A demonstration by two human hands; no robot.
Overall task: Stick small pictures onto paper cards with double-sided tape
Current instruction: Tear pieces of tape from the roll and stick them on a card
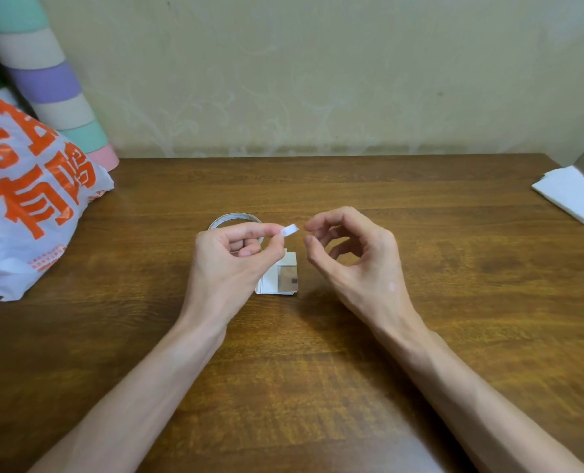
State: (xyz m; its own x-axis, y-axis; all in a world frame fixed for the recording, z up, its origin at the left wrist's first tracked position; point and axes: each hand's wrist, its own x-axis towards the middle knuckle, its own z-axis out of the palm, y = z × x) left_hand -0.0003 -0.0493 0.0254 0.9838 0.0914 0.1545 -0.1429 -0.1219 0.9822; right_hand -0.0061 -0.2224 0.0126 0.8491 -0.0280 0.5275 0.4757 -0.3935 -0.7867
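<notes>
Head view: a short white piece of double-sided tape was pinched by one end between the thumb and forefinger of the left hand, its free end sticking out toward the right hand. It was probably held by the end to keep the sticky face off the skin and leave the other end free to take.

The right hand held nothing. Its fingers were curled, with the thumb and forefinger tips slightly apart just beside the free end and not touching it. They looked poised either to take the strip or to peel its backing, but which could not be told.

Directly below the left hand's fingertips, between the two hands, a small stack of paper cards lay on the wooden table. A small picture lay on top, close enough that the tape would need only a short drop. The tape roll lay flat just beyond the left hand, partly hidden by its knuckles.

Well to the left of the left hand sat a plastic bag with orange print, with a striped roll leaning behind it. Well out past the right hand lay a pile of white sheets.
</notes>
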